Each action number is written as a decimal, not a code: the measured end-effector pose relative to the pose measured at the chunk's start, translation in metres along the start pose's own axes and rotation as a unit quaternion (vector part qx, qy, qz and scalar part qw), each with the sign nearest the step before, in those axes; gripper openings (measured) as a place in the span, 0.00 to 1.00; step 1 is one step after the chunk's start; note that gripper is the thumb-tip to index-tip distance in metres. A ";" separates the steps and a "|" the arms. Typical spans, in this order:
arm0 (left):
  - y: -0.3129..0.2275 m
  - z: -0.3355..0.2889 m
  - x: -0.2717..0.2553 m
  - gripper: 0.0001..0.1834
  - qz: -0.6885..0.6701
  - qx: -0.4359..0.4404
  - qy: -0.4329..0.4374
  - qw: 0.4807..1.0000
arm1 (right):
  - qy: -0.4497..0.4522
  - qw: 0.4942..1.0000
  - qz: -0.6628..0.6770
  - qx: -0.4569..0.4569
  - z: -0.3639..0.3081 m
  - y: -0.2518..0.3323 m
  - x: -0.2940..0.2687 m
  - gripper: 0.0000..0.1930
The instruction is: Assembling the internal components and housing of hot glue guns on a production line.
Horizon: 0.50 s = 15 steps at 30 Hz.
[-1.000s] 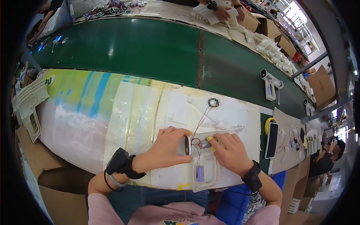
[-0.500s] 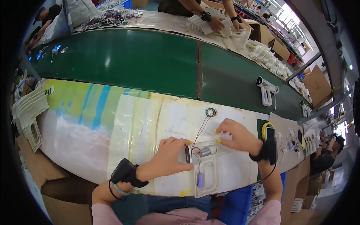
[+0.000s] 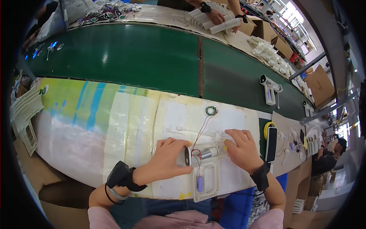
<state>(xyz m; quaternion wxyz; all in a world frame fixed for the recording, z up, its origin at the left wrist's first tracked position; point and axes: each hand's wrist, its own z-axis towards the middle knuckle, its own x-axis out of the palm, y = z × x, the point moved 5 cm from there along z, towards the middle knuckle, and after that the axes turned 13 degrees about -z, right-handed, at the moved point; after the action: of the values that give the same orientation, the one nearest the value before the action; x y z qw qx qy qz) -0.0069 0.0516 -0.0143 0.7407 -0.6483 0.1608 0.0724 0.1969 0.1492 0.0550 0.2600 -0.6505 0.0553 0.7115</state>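
Note:
A white plastic half-shell with a looped handle [image 3: 214, 179] lies open side up before me. In it sit a silver motor [image 3: 209, 153] and a purple battery [image 3: 199, 184], with red and black wires among them. At its left end is a dark oval end piece [image 3: 187, 156], which my left hand [image 3: 167, 158] spans between thumb and fingers. My right hand [image 3: 243, 149] grips the shell's right end, fingertips bent over it. Wires lead up to a round green circuit board [image 3: 211, 110] lying on the mat. A slim white rod [image 3: 187, 131] lies just beyond the shell.
Beyond the worktop runs a green conveyor belt [image 3: 152, 57] carrying assembled white units [image 3: 270, 91]. Across it, another person's hands [image 3: 217, 17] handle white tubes. Stacked white shells [image 3: 28, 110] stand left. A yellow tape roll [image 3: 267, 129] and dark-screened device [image 3: 271, 145] are right; a blue bin [image 3: 238, 208] sits below.
My right hand has moved slightly down and right, onto the shell's end. The white rod shows more plainly now. Across the belt, the other person's hands have shifted with a white tube.

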 end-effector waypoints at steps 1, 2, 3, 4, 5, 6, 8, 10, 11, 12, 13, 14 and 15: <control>0.000 -0.002 0.000 0.39 0.002 -0.001 -0.003 1.000 | -0.001 1.000 -0.020 0.000 -0.001 0.000 -0.004 0.13; 0.000 -0.003 -0.001 0.39 0.002 -0.004 -0.004 1.000 | -0.001 0.999 -0.039 0.001 -0.003 0.000 -0.007 0.13; -0.001 -0.003 -0.002 0.39 0.003 -0.007 -0.003 1.000 | -0.001 0.999 -0.036 -0.002 -0.005 -0.001 -0.009 0.13; -0.002 -0.002 -0.002 0.39 0.002 -0.005 0.000 1.000 | 0.005 0.999 -0.043 0.006 -0.009 -0.004 -0.011 0.12; -0.002 -0.003 -0.002 0.39 0.001 -0.006 0.000 1.000 | 0.010 0.999 -0.049 0.015 -0.012 -0.005 -0.012 0.12; -0.003 -0.003 -0.002 0.39 0.007 -0.007 0.001 1.000 | 0.010 0.999 -0.049 0.014 -0.015 -0.003 -0.009 0.12; -0.002 -0.003 -0.002 0.39 0.014 -0.007 0.002 1.000 | 0.022 0.999 -0.034 0.008 -0.019 -0.001 0.000 0.09; 0.000 -0.002 -0.002 0.40 0.011 -0.006 0.005 1.000 | 0.015 0.999 0.032 0.026 -0.011 -0.009 -0.011 0.07; 0.001 -0.003 -0.002 0.40 0.015 -0.008 0.003 1.000 | 0.009 0.994 0.102 0.042 -0.004 -0.014 -0.013 0.06; 0.002 -0.003 -0.002 0.40 0.020 -0.008 0.001 1.000 | 0.005 0.994 0.106 0.041 0.008 -0.019 -0.010 0.06; -0.001 -0.001 -0.001 0.40 0.019 0.002 0.004 1.000 | 0.038 0.971 0.166 0.167 0.018 -0.038 -0.005 0.04; 0.000 -0.005 -0.003 0.40 0.027 -0.002 0.003 1.000 | 0.065 0.928 0.237 0.282 0.030 -0.053 0.011 0.07; -0.001 -0.002 -0.001 0.40 0.021 0.002 0.005 1.000 | 0.058 0.940 0.178 0.285 0.040 -0.069 0.026 0.12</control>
<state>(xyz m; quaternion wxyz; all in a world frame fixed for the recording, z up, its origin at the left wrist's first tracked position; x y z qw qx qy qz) -0.0081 0.0497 -0.0131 0.7395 -0.6437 0.1779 0.0846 0.1908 0.2327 0.0544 0.2999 -0.5685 0.3861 0.6617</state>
